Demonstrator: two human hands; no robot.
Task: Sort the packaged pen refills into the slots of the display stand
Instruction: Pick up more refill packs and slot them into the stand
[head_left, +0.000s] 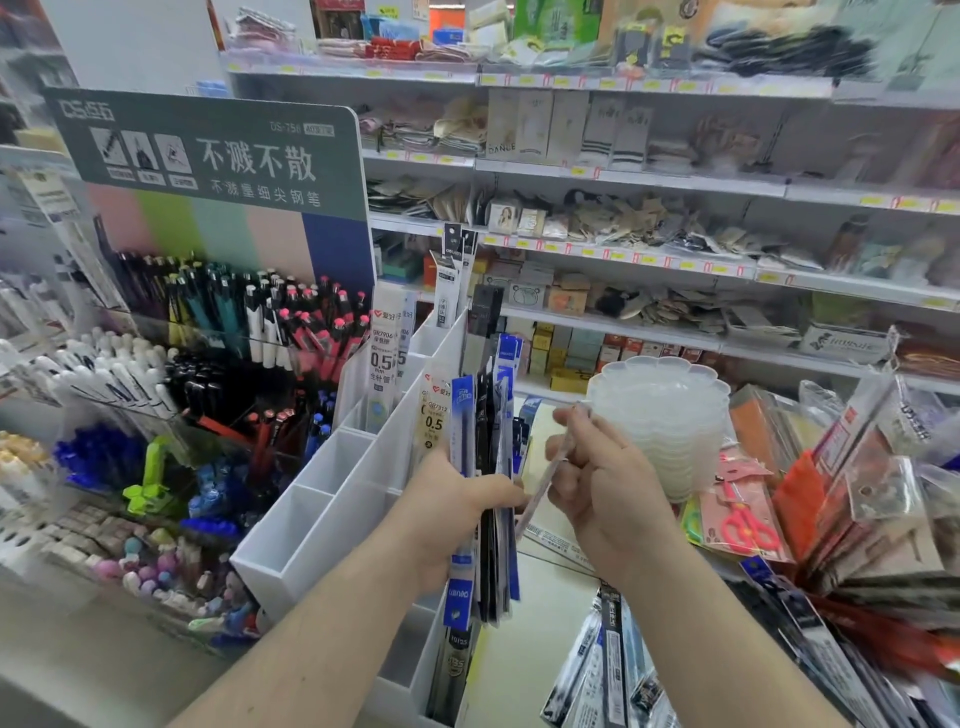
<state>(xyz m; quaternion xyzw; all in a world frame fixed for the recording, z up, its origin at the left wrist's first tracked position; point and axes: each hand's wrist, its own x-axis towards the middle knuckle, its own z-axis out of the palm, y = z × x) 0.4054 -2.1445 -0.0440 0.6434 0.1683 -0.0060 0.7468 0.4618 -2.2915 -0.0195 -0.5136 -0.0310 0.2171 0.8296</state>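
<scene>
Left hand (441, 514) gripped a refill bundle (480, 467), long axis upright, at frame centre. Right hand (602, 483) pinched one clear packet (545, 483) just beside it. The stand (332, 499) lay lower left, nearer the left hand.

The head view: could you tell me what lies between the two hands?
In the head view, a single clear refill packet, pinched by the right hand beside the left hand's bundle.

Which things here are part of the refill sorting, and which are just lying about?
Job:
- refill bundle in left hand
- single refill pack pinched by right hand
- white slotted stand
- loose refill packs on the counter

Lying about:
- pen display
- stacked clear dishes
- pink scissors
- shelf goods
</scene>
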